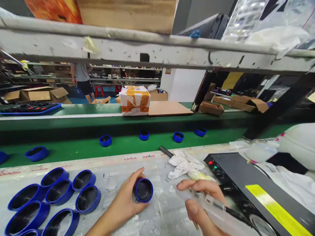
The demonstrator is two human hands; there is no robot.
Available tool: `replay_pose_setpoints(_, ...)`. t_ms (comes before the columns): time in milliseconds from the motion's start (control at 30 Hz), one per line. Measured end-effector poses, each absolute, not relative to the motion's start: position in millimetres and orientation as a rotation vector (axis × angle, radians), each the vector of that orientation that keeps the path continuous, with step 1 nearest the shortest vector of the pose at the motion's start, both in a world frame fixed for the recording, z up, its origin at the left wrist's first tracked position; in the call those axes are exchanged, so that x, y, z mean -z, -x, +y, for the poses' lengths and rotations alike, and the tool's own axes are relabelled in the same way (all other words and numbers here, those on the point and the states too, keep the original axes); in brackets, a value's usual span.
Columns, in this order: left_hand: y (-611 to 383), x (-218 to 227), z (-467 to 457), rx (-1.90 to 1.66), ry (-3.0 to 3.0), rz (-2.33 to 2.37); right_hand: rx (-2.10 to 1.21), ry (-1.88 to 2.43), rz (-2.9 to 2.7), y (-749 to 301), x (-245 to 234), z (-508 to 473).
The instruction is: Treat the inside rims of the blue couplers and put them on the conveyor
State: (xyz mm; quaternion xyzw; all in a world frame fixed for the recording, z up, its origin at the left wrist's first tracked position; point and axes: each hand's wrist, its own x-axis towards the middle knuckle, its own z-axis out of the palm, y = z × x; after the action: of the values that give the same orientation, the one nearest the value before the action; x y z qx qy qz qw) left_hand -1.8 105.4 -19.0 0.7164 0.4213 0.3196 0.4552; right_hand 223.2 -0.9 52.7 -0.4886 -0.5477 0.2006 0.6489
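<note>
My left hand (124, 201) is closed around the side of a small round cup (144, 190) with a blue rim and a dark inside, its opening facing me. My right hand (205, 209) grips a clear dispensing syringe (219, 209), with its tip end pointing left towards the cup and a gap between them. A black line runs along the syringe's rear part. To the left of my left hand, several blue rings (59, 191) with dark insides are grouped on the film-covered bench (118, 226).
More blue rings (105, 140) stand spaced along a green conveyor belt (73, 149). On the right is a black control box (242, 177) with a yellow strip. Crumpled white cloth (184, 163) and a black stick (165, 151) lie before it. A shelf beam (123, 46) crosses overhead; a person (82, 78) stands far back.
</note>
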Motion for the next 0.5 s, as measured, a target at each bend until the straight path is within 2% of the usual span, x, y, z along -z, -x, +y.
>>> replay_pose_setpoints(300,5.1,12.7,96.1,-0.728,-1.713,0.937,-0.596,1.0,-1.268,-191.9,-28.0,11.1)
replay_pose_setpoints(500,4.1,16.1,94.0,-0.747,-1.759,0.892,-0.559,1.061,-1.322,-187.4,-19.6,14.3)
